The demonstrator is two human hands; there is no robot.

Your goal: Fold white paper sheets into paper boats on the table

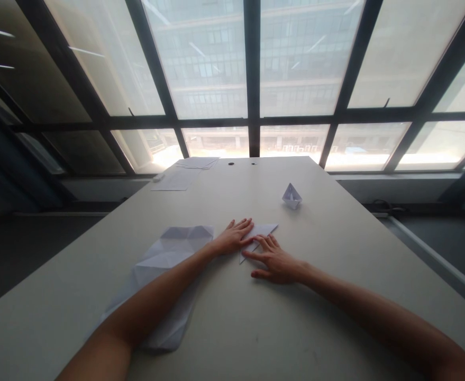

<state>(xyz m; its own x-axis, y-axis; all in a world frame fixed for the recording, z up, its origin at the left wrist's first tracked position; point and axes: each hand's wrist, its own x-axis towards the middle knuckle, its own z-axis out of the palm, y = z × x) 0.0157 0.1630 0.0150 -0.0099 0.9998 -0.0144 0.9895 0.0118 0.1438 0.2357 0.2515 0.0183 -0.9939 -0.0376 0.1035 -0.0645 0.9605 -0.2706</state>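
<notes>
White creased sheet lies beneath the left forearm. Ahead, the left hand and right hand, flat and close together, seem to press a fold into small paper; further creasing calls for steady, even pressure. Beyond the right hand stands a paper boat.
</notes>
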